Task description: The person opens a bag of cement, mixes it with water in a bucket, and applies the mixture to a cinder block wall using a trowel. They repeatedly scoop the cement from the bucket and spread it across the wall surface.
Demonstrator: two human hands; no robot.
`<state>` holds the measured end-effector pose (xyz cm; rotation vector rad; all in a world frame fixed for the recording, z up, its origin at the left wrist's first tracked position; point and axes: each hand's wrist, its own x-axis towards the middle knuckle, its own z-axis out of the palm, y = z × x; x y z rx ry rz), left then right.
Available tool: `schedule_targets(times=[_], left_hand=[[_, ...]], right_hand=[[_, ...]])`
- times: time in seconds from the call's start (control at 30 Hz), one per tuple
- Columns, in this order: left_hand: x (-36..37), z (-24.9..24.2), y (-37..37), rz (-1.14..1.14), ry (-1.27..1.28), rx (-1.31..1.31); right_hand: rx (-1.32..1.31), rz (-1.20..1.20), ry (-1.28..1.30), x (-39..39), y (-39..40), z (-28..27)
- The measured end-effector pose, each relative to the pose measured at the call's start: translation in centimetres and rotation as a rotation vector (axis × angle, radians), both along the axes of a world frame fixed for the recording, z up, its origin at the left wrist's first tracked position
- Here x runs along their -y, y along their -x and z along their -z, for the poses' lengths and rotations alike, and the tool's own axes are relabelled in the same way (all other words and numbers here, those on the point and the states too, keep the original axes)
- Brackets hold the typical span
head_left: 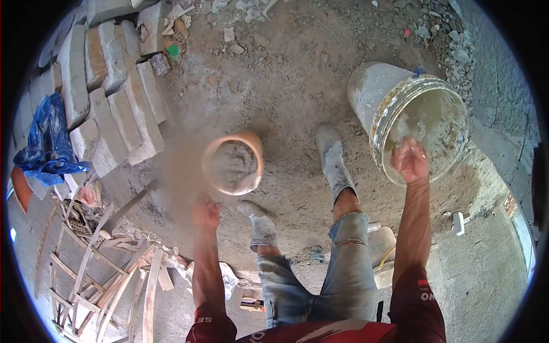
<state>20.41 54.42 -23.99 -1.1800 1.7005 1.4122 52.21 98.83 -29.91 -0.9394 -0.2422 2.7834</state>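
My left hand [208,215], blurred by motion and dust, has its fingers curled in just below the rim of a small orange bucket [255,150]. Grey material [233,163] shows inside that bucket, and a brown dust cloud hangs on its left. On the right, a large whitish bucket [366,94] crusted with dried residue leans with its mouth toward me. My right hand [410,161] overlaps that mouth, its fingers curled and dusty. Pale dust shows around the fingertips. I cannot make out what either hand holds.
Grey blocks [111,108] are stacked at upper left, a blue plastic sheet [50,140] beside them. Wooden strips and frames [103,280] lie at lower left. My dusty boots [334,160] stand on the dirt floor [291,68] between the buckets. Rubble [460,54] lines the upper right.
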Motion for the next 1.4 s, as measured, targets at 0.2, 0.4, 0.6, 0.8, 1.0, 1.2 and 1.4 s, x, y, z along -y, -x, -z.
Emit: schedule_targets(times=[0.2,0.4,0.6,0.8,1.0,1.2,1.4], left_hand=[[-17.1,2.5,-3.6,-0.052,-0.149,0.113],[-26.6,3.8,-5.3,0.011,-0.261,0.112],[-27.8,4.3,-6.0,0.140,-0.187,0.089],[-29.3,3.6,-9.4,0.720,0.209,-0.519],[-34.9,5.3,-10.2,0.233,-0.422,0.092],[-32.5,5.6,-8.0,0.280,-0.238,0.152],[-30.4,5.6,-8.5,0.335,-0.150,0.162]], right_hand=[[0.297,-0.555,-0.208,5.2,10.3,-9.7],[0.999,0.092,-0.627,-2.3,5.8,-3.1],[0.784,0.136,-0.110,-7.3,-4.6,9.4],[0.203,-0.177,-0.186,-1.8,3.9,-4.2],[0.504,-0.015,-0.623,3.2,9.7,-9.2],[1.092,0.279,-0.256,-4.6,1.7,2.9],[0.374,0.164,0.178,-4.2,-3.9,10.1]])
